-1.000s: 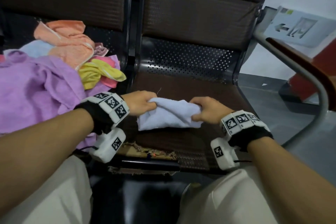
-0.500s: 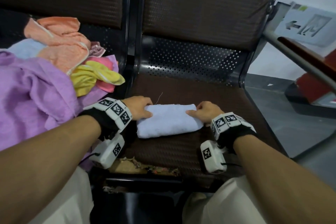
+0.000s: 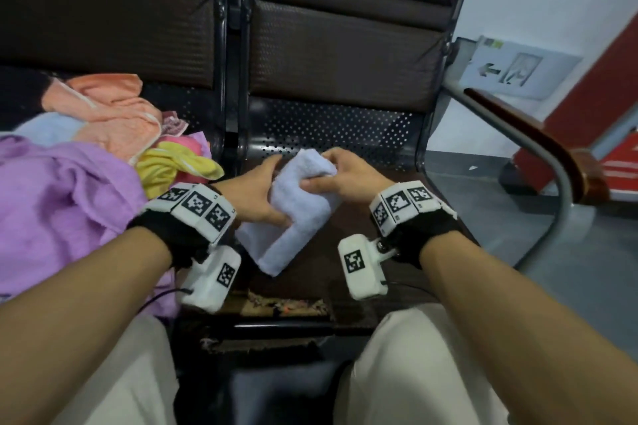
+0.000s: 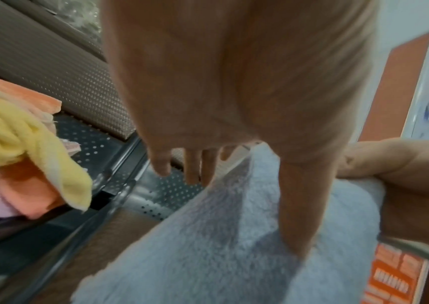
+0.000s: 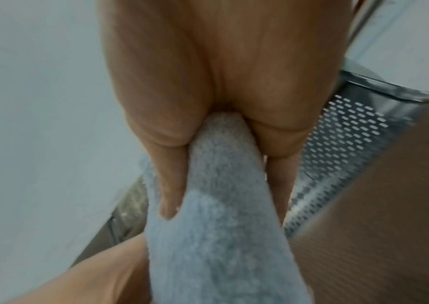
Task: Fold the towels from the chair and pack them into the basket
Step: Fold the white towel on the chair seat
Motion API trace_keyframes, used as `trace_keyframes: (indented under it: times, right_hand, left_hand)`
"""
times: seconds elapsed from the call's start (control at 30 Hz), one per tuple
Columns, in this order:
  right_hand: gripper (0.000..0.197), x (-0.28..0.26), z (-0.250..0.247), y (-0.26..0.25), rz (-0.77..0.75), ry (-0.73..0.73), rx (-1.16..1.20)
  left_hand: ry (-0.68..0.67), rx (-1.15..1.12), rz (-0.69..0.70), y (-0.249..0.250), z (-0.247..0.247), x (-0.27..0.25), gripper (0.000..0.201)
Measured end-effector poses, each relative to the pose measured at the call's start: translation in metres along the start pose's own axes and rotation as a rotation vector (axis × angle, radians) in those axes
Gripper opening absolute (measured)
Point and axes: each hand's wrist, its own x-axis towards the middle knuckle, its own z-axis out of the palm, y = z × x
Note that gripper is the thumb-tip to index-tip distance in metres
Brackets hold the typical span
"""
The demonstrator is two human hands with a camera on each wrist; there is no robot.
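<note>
A folded pale blue-white towel (image 3: 297, 214) is held slanted over the brown chair seat (image 3: 348, 252), its near end low by the seat's front. My left hand (image 3: 272, 190) holds its left side, the thumb across the top and the fingers (image 4: 192, 170) straight along the far side. At the raised far end my right hand (image 3: 321, 172) pinches the towel (image 5: 221, 226) between thumb (image 5: 169, 185) and fingers. The left wrist view shows the same towel (image 4: 208, 246) under the thumb. No basket is in view.
Unfolded towels are heaped on the left seat: a purple one (image 3: 62, 203), an orange one (image 3: 114, 114), a yellow one (image 3: 172, 166). A metal and wood armrest (image 3: 538, 148) bounds the right side. My knees are at the seat's front edge.
The towel lay flat on the seat with a hand at each end. Now both hands have closed in, lifted it and turned it so one end points away.
</note>
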Motion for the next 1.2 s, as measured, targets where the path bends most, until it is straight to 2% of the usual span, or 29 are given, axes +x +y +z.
trace_keyframes:
  times: [0.07, 0.1, 0.17, 0.23, 0.27, 0.37, 0.43, 0.57, 0.67, 0.8, 0.9, 1.03, 1.13, 1.2]
  right_hand:
    - [0.036, -0.025, -0.016, -0.027, -0.13, 0.023, -0.006]
    - [0.036, -0.039, -0.026, -0.039, -0.188, 0.039, -0.012]
    - [0.034, -0.071, -0.046, -0.061, -0.271, 0.093, -0.005]
    - [0.031, -0.104, -0.068, -0.076, -0.318, 0.182, 0.033]
    - [0.03, -0.12, -0.078, -0.08, -0.326, 0.229, 0.056]
    - [0.024, -0.164, -0.105, -0.079, -0.306, 0.383, 0.13]
    - [0.019, -0.189, -0.122, -0.065, -0.272, 0.49, 0.162]
    - [0.028, -0.236, -0.145, -0.009, -0.12, 0.685, 0.277]
    - [0.024, -0.275, -0.151, 0.048, 0.018, 0.803, 0.415]
    - [0.021, -0.324, -0.141, 0.125, 0.207, 0.889, 0.531]
    - [0.019, -0.353, -0.12, 0.18, 0.342, 0.939, 0.563]
    - [0.018, -0.378, -0.082, 0.243, 0.514, 0.915, 0.556]
    - [0.021, -0.386, -0.049, 0.281, 0.626, 0.861, 0.537]
    - [0.023, -0.387, -0.027, 0.306, 0.685, 0.797, 0.417]
  left_hand:
    - [0.036, -0.162, 0.089, 0.022, -0.011, -0.016, 0.125]
    - [0.049, -0.229, 0.151, 0.034, -0.017, -0.024, 0.119]
    - [0.081, -0.313, 0.262, 0.059, -0.028, -0.041, 0.089]
    - [0.057, -0.354, 0.317, 0.089, -0.038, -0.06, 0.056]
    - [0.026, -0.373, 0.327, 0.104, -0.04, -0.069, 0.049]
    - [-0.037, -0.387, 0.341, 0.145, -0.036, -0.079, 0.045]
    - [-0.057, -0.321, 0.361, 0.171, -0.025, -0.078, 0.045]
    - [-0.139, -0.09, 0.38, 0.217, 0.015, -0.063, 0.034]
    - [-0.148, 0.045, 0.405, 0.252, 0.056, -0.05, 0.036]
    - [-0.3, 0.114, 0.436, 0.281, 0.132, -0.035, 0.037]
    - [-0.342, 0.234, 0.484, 0.285, 0.196, -0.023, 0.041]
    - [-0.46, 0.357, 0.488, 0.267, 0.28, -0.013, 0.036]
    - [-0.598, 0.421, 0.393, 0.244, 0.329, -0.014, 0.033]
    - [-0.69, 0.474, 0.346, 0.23, 0.36, -0.016, 0.038]
